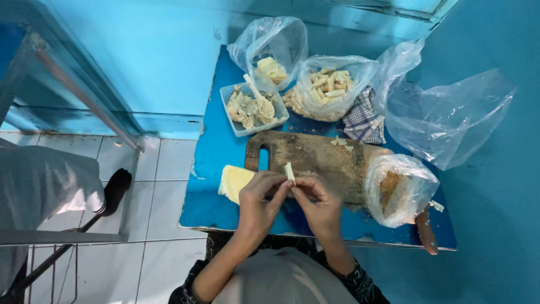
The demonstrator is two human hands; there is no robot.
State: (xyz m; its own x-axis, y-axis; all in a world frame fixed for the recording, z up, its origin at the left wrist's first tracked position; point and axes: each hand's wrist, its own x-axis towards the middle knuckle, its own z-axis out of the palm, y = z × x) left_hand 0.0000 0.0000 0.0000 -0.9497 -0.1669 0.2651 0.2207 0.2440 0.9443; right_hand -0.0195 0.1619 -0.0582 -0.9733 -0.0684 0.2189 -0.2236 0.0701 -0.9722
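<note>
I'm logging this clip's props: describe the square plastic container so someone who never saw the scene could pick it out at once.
Start at the blue table and its wooden cutting board. Just beyond the board's handle end sits the plastic container, holding pale filling with a spoon resting in it. Unlike the clear plastic bags beside it, it is a rigid, open, square tub.

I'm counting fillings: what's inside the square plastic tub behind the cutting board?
The plastic tub holds pale lumpy filling with a light spoon resting in it. The filling hides the tub's bottom.
</note>
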